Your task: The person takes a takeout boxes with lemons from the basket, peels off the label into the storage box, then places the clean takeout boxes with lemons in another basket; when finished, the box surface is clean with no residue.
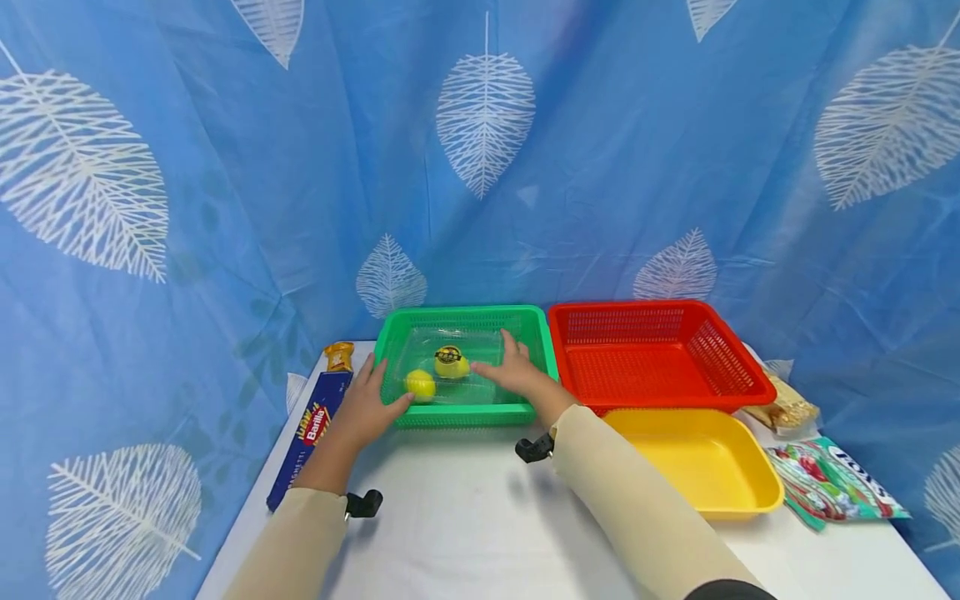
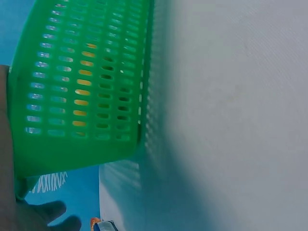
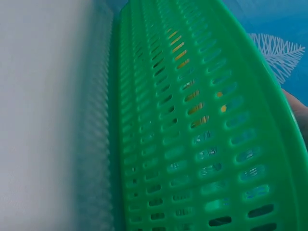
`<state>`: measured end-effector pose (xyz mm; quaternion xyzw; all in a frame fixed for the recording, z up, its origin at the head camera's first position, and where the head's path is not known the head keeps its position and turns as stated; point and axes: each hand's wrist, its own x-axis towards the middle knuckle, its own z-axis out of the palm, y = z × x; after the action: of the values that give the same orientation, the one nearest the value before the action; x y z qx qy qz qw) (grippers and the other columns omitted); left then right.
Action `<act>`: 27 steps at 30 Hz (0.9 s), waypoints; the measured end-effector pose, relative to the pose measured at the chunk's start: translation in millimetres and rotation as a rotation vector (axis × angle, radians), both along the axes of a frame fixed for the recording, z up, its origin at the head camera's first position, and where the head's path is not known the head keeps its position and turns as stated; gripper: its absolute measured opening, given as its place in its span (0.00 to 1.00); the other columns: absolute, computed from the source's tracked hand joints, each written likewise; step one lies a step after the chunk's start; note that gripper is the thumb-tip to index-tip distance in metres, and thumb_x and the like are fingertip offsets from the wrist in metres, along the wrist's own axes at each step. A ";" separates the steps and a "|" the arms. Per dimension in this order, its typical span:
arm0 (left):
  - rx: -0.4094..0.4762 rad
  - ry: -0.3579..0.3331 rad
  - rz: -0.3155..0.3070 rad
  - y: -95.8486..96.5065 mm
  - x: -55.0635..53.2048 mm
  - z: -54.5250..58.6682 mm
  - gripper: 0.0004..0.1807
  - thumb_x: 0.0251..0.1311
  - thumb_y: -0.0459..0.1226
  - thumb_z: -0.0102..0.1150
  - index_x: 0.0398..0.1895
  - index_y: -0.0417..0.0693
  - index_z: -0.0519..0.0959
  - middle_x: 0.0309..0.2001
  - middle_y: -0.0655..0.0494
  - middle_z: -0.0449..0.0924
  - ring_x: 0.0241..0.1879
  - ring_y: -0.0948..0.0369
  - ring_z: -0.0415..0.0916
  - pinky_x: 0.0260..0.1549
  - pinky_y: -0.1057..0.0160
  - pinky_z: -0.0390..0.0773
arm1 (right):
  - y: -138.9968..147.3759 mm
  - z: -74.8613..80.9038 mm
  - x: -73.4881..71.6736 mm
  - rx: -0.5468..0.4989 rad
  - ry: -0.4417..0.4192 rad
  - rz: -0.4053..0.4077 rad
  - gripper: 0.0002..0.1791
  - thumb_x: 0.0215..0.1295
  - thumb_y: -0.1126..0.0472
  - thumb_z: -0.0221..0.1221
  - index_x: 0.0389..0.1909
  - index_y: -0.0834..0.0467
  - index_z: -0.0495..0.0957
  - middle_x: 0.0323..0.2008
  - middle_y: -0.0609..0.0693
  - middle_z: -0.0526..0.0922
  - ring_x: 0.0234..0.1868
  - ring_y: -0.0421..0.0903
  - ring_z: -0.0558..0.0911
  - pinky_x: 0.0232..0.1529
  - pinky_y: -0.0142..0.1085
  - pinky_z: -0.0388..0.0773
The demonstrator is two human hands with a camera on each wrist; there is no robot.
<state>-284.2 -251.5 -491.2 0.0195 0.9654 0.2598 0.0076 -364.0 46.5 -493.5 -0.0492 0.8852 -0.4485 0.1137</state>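
Note:
A clear plastic box [image 1: 472, 392] with two yellow lemons [image 1: 420, 384] inside lies in the green basket [image 1: 465, 415]. A dark round label [image 1: 448, 354] covers part of one lemon. My left hand [image 1: 367, 410] is at the basket's left rim, fingers spread and thumb pointing inward. In the left wrist view, its fingertips [image 2: 50, 211] show past the basket's corner. Over the right part of the basket, my right hand [image 1: 519, 372] has fingers and thumb apart, near the box's right end; whether it touches the box is unclear. Yellow shows through the basket's slots in both wrist views.
A red basket [image 1: 637, 390] adjoins the green one, with a yellow tray [image 1: 686, 458] in front. At left lie a blue Barilla spaghetti box [image 1: 307, 442] and a small orange packet [image 1: 339, 356]. At right lie a golden bag [image 1: 787, 407] and a green-and-red packet [image 1: 832, 483].

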 end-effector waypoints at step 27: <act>0.138 -0.053 0.022 1.6 -7.2 1.8 0.60 0.66 0.59 0.61 0.86 0.44 0.37 0.86 0.43 0.30 0.82 0.34 0.40 0.71 0.25 0.55 | 7.8 3.4 -6.9 -0.079 -0.170 0.212 0.59 0.69 0.43 0.66 0.85 0.38 0.32 0.86 0.58 0.39 0.82 0.68 0.52 0.76 0.66 0.60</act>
<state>-291.5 -249.9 -489.5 0.0026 0.9448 0.3263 0.0292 -371.0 54.3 -490.1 -0.1086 0.8438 -0.4710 0.2331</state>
